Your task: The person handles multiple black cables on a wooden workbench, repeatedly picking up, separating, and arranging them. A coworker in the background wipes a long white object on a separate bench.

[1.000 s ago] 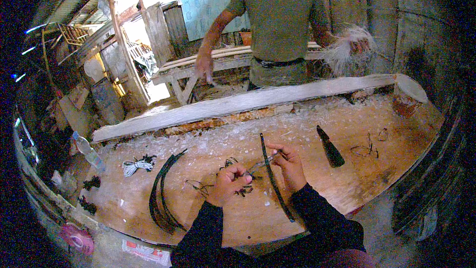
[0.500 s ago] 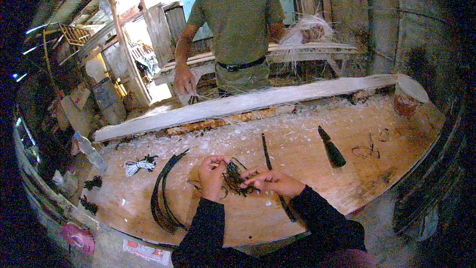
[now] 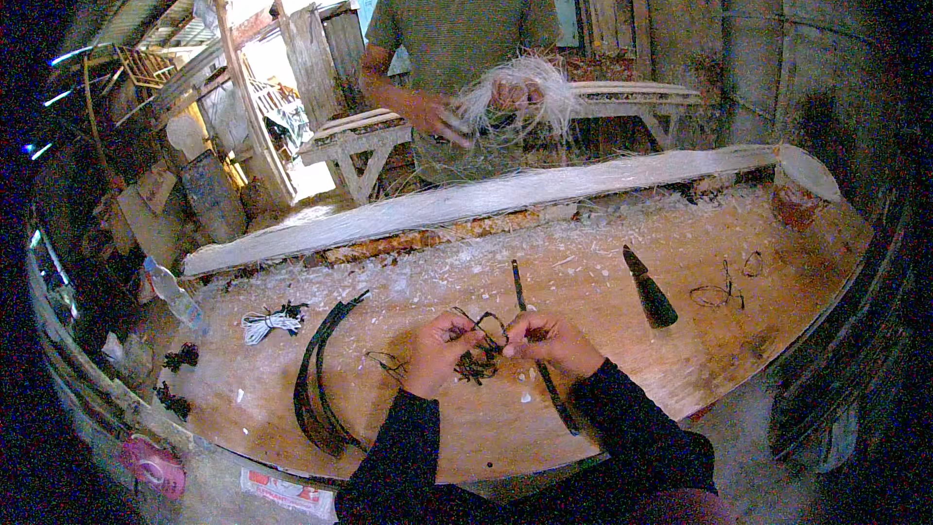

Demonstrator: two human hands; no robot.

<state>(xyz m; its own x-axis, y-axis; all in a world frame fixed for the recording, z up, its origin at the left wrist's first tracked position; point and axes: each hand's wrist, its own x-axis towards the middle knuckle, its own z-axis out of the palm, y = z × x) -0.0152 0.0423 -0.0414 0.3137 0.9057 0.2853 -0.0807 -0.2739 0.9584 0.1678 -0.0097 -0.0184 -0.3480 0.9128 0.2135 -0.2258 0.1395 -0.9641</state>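
Over the middle of the wooden table, my left hand (image 3: 439, 354) is closed on a small bundle of thin dark cords (image 3: 476, 362). Loops of the cord rise between my two hands. My right hand (image 3: 554, 340) pinches a strand at the right side of the bundle. A narrow dark strip (image 3: 520, 284) passes beneath my right hand. To the left of my hands lie curved black strips (image 3: 313, 384), and a loose thin cord (image 3: 387, 364) sits between them and my left hand.
A dark cone-shaped object (image 3: 649, 287) and thin wire-like loops (image 3: 717, 297) lie to the right. White cord (image 3: 270, 325), dark clumps (image 3: 175, 401) and a plastic bottle (image 3: 173, 294) are at left. Behind a long pale fibre-covered beam (image 3: 466, 202), another person (image 3: 462, 34) holds pale fibres (image 3: 520, 97).
My right hand has gone from fingers spread by the bundle to pinching a strand, and cord loops are now lifted. The other person has brought the pale fibres in front of the body.
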